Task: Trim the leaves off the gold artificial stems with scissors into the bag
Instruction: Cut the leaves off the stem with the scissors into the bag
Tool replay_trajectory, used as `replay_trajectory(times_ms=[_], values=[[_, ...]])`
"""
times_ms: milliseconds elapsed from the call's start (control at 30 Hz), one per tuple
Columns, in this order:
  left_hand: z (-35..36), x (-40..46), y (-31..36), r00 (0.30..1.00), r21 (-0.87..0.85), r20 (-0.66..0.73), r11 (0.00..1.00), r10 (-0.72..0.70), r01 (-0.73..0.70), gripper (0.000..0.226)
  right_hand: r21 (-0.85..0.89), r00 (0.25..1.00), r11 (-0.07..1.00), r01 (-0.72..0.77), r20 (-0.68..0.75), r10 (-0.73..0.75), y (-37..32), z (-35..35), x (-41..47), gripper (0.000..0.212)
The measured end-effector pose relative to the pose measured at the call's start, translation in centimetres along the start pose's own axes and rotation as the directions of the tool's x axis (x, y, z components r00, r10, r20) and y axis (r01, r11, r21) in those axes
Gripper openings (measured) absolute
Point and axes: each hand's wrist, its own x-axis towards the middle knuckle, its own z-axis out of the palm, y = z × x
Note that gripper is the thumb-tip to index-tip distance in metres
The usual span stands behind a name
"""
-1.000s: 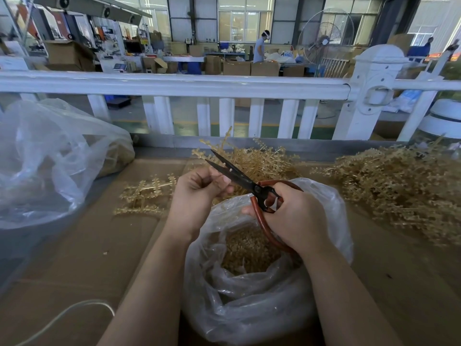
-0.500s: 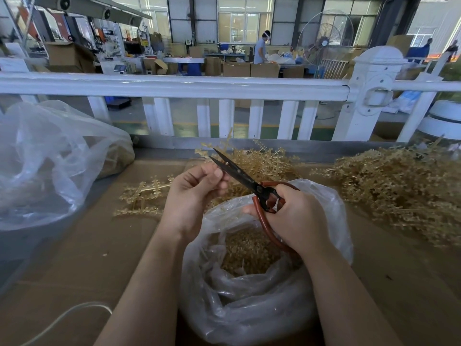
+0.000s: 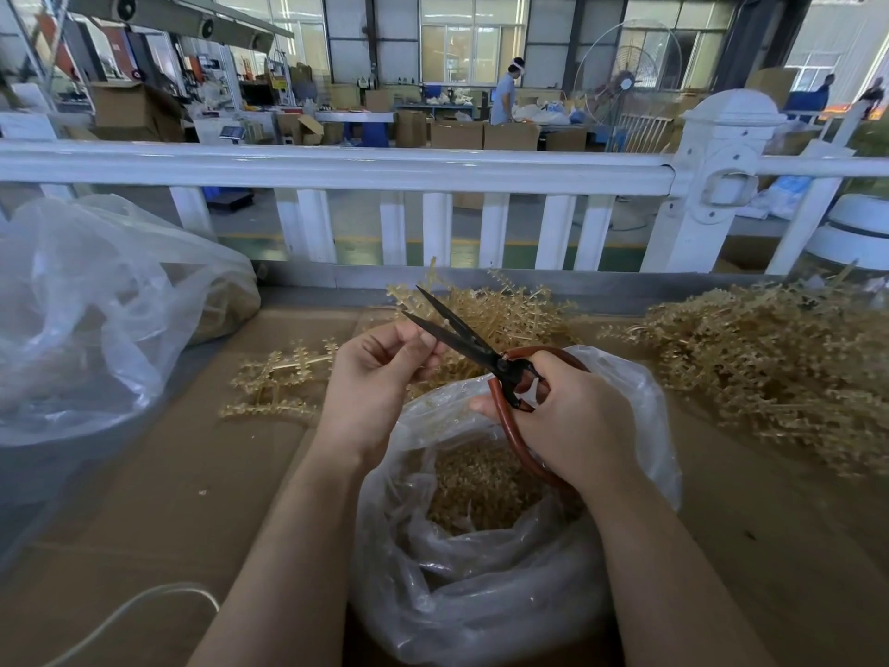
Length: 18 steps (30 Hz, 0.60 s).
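A: Hands?
B: Right hand (image 3: 572,416) is gripping the scissors (image 3: 474,351), blades parted; left hand (image 3: 380,377) is pinching something unidentifiable. Bag (image 3: 481,584) is sitting beneath.
A: Surroundings?
B: Gold stems (image 3: 769,368) are crowding three o'clock; white railing (image 3: 336,166) is bounding twelve.

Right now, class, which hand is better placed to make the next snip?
The right hand: it grips the scissors, blades open above the bag. The left hand only pinches something small beside the blades.
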Motion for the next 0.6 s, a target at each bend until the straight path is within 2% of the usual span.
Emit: replay_trajectory(times_ms=[400,600], values=[[0.0,0.01,-0.02,1.0,-0.04,0.008,0.999,-0.026,0.026,0.01,-0.045,1.0,0.999,0.01,-0.023,-0.011,-0.06,-0.06,0.12,0.073],[0.01,0.07,-0.1,0.999,-0.046,0.006,0.998,-0.038,0.038,0.011,-0.005,0.999,1.0,0.02,-0.027,-0.02,-0.06,0.15,-0.07,0.073]])
